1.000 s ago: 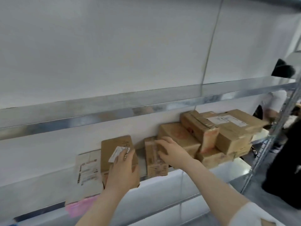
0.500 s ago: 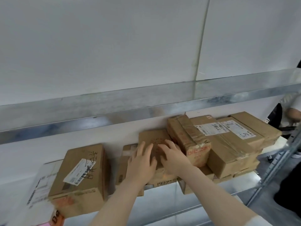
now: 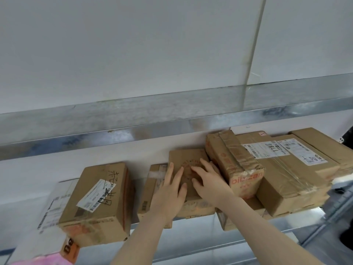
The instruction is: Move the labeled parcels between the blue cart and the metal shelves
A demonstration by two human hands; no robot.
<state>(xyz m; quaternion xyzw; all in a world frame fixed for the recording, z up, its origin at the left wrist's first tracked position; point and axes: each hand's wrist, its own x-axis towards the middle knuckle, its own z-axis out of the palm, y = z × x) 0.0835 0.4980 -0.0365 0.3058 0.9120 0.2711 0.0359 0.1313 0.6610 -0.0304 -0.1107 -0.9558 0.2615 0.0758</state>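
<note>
Several brown cardboard parcels sit in a row on a metal shelf point(image 3: 298, 220). In the middle lies a flat parcel with a round red stamp point(image 3: 186, 159). My left hand point(image 3: 170, 192) rests on its left side with straight, spread fingers. My right hand point(image 3: 209, 181) lies on its right side, fingers extended over the top. To the left stands a labeled box with black handwriting point(image 3: 99, 199). To the right a taped box point(image 3: 233, 161) leans on a stack of labeled boxes point(image 3: 290, 169). A narrow box point(image 3: 150, 188) sits partly under my left hand.
An upper metal shelf point(image 3: 172, 119) runs across just above the parcels, with a white wall behind. A white labeled packet point(image 3: 55, 203) leans at the far left, with a pink bag point(image 3: 44, 260) and an orange-printed box point(image 3: 70, 247) below it. A shelf post and dark floor show at the right edge.
My left hand let go of the handwritten box and moved right onto the stamped parcel beside my right hand. The view shifted left and closer.
</note>
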